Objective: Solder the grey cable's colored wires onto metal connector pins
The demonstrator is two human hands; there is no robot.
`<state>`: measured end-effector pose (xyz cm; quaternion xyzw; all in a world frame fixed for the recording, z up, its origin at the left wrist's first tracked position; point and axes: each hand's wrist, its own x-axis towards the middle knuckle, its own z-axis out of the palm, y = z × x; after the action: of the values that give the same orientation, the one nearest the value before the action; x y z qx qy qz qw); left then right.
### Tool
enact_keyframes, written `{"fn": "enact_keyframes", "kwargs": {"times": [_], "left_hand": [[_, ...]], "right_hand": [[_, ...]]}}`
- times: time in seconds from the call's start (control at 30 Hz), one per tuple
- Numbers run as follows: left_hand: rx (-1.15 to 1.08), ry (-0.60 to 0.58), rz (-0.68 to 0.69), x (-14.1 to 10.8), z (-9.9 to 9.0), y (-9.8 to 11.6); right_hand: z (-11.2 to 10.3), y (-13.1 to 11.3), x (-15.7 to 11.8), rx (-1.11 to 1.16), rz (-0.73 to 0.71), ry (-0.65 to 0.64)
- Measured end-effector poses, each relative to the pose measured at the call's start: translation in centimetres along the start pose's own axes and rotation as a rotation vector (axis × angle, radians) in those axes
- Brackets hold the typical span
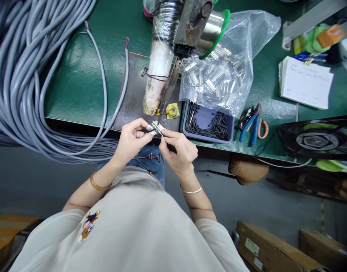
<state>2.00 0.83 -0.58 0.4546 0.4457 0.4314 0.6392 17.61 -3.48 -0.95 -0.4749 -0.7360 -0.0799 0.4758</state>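
Note:
My left hand (pixel 133 138) is closed in a pinch on the end of a grey cable, whose thin wires show only in part between the fingertips. My right hand (pixel 179 147) pinches a small silver multi-pin connector (pixel 156 126) where the two hands meet, in front of the table edge. The fingers hide just where wires and connector touch. Just beyond the hands are a soldering iron tip holder wrapped in plastic film (pixel 159 64) and a yellow pad (pixel 172 111). Several finished-looking cable ends with connectors (pixel 154 156) lie on my lap.
Coiled grey cables (pixel 34 75) fill the left side. A clear bag of silver connectors (pixel 215 75) rests behind a purple tray (pixel 231 134) holding short black tubes (pixel 210 130). A solder spool (pixel 213 32), blue-handled pliers (pixel 254 128), a paper pad (pixel 306 83) and a black fan (pixel 317 139) lie rightward.

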Motion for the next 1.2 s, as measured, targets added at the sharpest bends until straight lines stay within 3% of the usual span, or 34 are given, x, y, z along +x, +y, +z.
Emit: {"fn": "enact_keyframes", "kwargs": {"times": [0.23,0.33,0.57,0.77,0.97,1.2], "left_hand": [[-0.106,-0.145,0.032,-0.8,-0.7,-0.4],[-0.11,-0.171,0.064,-1.1,-1.0,-0.7],[-0.128,-0.075,-0.007,-1.9,-0.8,-1.1],[0.154,0.071,0.266,-2.3,-0.2,-1.3],[0.363,0.093,0.47,-1.4,-0.2,-1.2],[0.371,0.1,0.464,-0.4,-0.1,-0.6]], "right_hand": [[-0.3,-0.5,-1.0,0.157,0.239,0.015],[-0.3,-0.8,-1.2,0.208,0.276,0.03],[0.0,-1.5,-1.4,0.269,0.381,0.04],[0.6,-1.8,-1.3,0.182,0.303,0.061],[0.9,-1.4,-0.7,0.185,0.306,0.057],[1.2,-0.5,0.0,0.226,0.322,0.055]]}}
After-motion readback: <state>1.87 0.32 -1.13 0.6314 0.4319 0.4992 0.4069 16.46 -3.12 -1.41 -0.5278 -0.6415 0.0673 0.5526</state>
